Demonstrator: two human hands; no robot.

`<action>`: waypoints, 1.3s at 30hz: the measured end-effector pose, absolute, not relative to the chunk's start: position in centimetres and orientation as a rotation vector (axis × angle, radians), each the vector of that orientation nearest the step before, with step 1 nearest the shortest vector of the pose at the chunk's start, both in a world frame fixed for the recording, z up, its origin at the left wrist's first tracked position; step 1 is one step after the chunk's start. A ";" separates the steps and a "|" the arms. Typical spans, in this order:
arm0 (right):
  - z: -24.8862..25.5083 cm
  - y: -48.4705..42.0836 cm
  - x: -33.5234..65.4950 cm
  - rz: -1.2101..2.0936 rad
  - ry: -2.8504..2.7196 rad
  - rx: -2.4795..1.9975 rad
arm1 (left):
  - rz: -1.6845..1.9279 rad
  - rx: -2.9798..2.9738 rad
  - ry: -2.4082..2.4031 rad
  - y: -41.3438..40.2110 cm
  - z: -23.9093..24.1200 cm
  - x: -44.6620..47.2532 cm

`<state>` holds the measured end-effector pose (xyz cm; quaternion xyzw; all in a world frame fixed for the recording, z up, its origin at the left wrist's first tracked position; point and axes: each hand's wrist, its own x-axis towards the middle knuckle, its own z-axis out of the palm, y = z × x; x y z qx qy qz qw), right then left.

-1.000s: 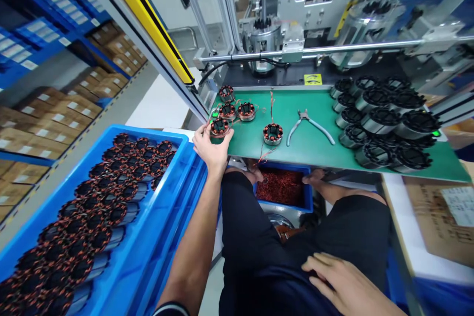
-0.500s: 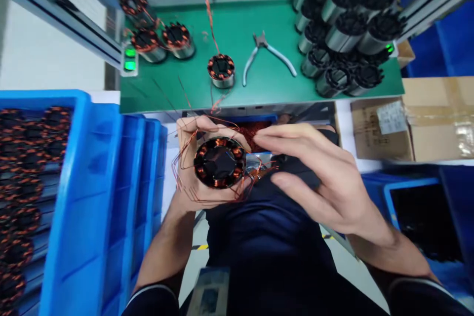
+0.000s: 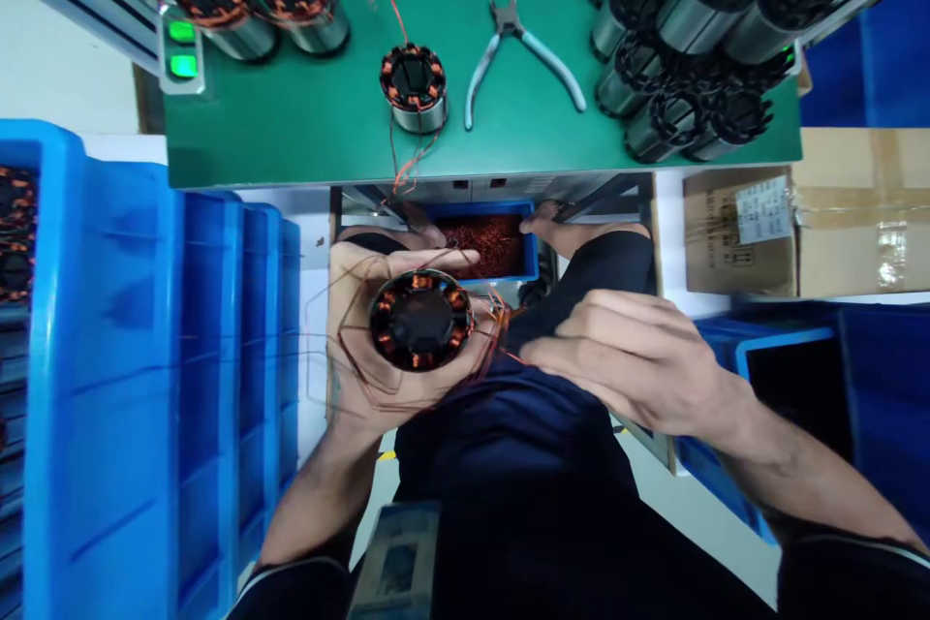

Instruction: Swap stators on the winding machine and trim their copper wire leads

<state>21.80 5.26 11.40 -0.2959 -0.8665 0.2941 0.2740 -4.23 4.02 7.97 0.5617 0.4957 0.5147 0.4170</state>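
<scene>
My left hand (image 3: pixel 356 329) is wrapped round a motor stator (image 3: pixel 381 346), its round opening facing up toward me. Copper coils line the ring, and long loose wires loop out around my fingers. To the right, my right hand (image 3: pixel 639 358) is pinched on the end of a copper wire (image 3: pixel 512 356) that runs from the stator. On the green bench ahead stands another wound stator (image 3: pixel 414 92) with a twisted wire lead. Pliers with pale blue handles (image 3: pixel 507 19) lie open beside it.
More wound stators (image 3: pixel 301 0) stand at the bench's left, and several unwound stators (image 3: pixel 654 116) crowd its right. Stacked blue crates (image 3: pixel 123 310) rise at left. Below the bench sits a blue bin of copper scraps (image 3: pixel 490 247). A cardboard box (image 3: pixel 857 213) is at right.
My right hand has gone from spread fingers to a pinch on a wire. The stator has shifted slightly left in my left hand. The view has tilted downward.
</scene>
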 end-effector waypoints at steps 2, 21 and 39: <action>10.8 4.9 22.1 0.979 -2.191 -0.702 | 1.298 1.502 1.218 4.3 7.4 -3.9; 7.1 1.2 21.1 1.223 -1.296 -1.094 | 1.413 1.508 1.066 6.6 4.2 -0.6; 7.4 0.0 21.9 1.788 -1.223 -1.216 | 0.856 0.146 0.631 2.5 3.8 2.1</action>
